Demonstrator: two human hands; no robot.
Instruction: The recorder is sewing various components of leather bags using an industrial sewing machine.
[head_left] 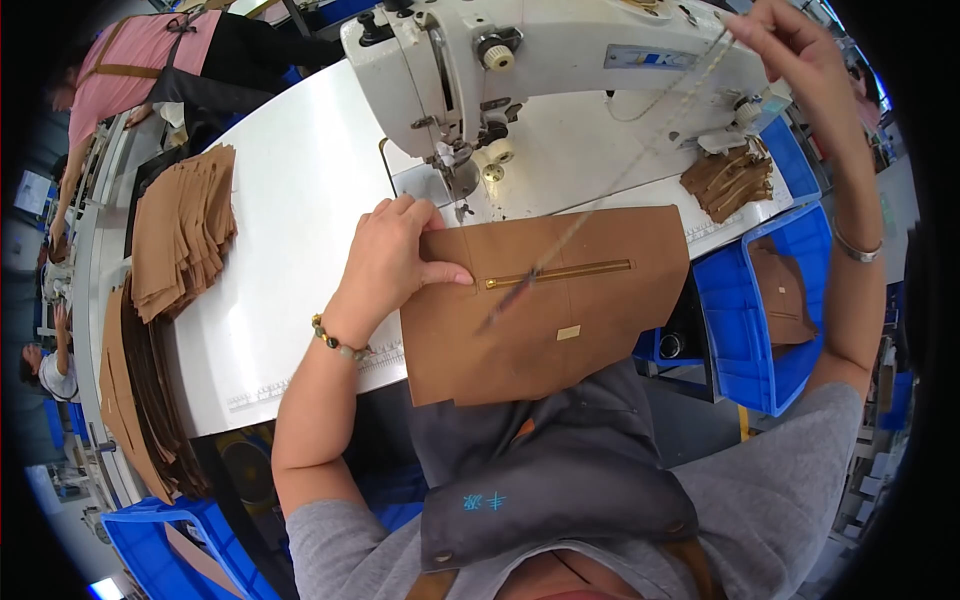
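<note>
My left hand [405,245] grips a brown panel [630,310] at its upper left, thumb on top. The panel has a zipped slit [560,273] and a small pale label [568,332] and lies at the front edge of the white table, below the sewing machine's needle area [455,175]. My right hand [785,45] is raised at the upper right with fingers closed on a long thin cord [610,190]. A small dark object [515,297], blurred and too unclear to name, is on the cord over the panel, left of the zip's middle.
Brown piece stacks [185,230] lie left on the table [280,220], a smaller pile [728,182] right. Blue bins stand at the right [720,330] and lower left [140,530]. A co-worker in pink [150,50] bends at the upper left; another person [55,365] is farther left.
</note>
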